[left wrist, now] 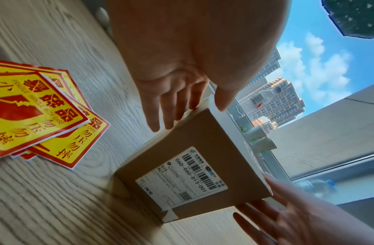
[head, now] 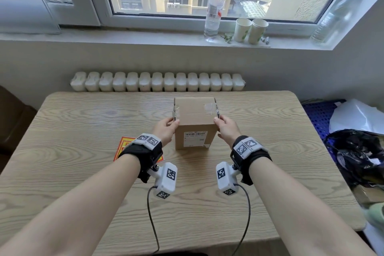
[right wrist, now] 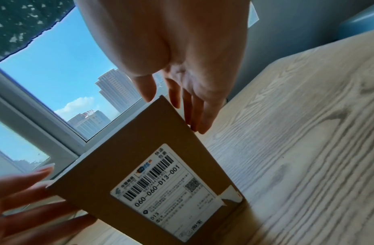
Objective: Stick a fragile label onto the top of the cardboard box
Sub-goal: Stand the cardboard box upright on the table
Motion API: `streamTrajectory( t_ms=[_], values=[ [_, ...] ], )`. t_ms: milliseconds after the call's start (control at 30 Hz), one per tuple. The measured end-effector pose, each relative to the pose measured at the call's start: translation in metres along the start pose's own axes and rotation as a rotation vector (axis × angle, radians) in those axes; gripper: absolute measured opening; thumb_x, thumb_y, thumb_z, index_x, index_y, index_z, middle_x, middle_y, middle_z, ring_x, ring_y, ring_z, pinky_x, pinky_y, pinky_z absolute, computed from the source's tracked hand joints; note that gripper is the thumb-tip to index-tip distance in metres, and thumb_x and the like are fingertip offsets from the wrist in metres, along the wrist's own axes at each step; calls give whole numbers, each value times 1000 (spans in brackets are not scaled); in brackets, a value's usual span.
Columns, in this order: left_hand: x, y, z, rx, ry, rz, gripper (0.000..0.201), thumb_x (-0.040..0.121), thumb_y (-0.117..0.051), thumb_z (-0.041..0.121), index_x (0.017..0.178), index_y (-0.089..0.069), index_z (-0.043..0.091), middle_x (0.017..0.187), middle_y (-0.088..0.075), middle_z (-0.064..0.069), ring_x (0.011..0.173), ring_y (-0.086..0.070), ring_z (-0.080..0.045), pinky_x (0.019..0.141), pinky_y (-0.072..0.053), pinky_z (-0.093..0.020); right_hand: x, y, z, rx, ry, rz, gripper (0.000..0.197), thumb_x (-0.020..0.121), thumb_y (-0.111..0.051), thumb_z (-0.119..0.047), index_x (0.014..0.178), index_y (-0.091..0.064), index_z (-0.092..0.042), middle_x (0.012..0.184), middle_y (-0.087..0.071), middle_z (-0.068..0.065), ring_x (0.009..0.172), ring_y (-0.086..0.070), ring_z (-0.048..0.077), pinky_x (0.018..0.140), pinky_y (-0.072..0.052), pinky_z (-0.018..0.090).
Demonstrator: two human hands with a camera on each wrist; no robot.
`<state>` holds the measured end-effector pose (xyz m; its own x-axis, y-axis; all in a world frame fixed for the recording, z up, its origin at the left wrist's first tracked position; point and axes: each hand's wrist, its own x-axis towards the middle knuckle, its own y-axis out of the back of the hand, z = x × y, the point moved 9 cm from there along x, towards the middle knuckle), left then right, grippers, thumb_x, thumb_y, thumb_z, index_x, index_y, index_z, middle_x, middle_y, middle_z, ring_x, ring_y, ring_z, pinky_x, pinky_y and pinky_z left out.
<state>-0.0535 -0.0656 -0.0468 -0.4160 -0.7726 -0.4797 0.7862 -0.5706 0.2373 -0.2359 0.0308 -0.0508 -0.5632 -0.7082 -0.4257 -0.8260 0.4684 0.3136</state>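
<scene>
Flanking the box (head: 194, 119) with straight fingers, left hand (head: 165, 130) and right hand (head: 226, 130) hold nothing; its top is bare, labels (left wrist: 38, 114) unpeeled on the table (head: 83, 122).

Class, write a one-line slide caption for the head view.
Left hand and right hand steady a brown cardboard box on the wooden table; red-and-yellow fragile labels wait beside it.

Your head camera looks down over both forearms at the table (head: 83, 122). Each wrist camera sits low and close, aimed along the fingers toward the window. All three share the cardboard box (head: 194, 110) and its shipping label (left wrist: 182, 179).
</scene>
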Motion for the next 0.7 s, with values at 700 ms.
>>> streamTrajectory(
  t_ms=[700],
  values=[
    [-42,137,-52,968,-137,182,44,95,-41,18,138,-41,11,145,-44,-10,132,-43,-28,109,-38,-42,-64,-155,-89,-819,663,-222,46,94,-45,-27,138,-41,-16,146,-41,5,132,-41,23,110,-35,39]
  ],
)
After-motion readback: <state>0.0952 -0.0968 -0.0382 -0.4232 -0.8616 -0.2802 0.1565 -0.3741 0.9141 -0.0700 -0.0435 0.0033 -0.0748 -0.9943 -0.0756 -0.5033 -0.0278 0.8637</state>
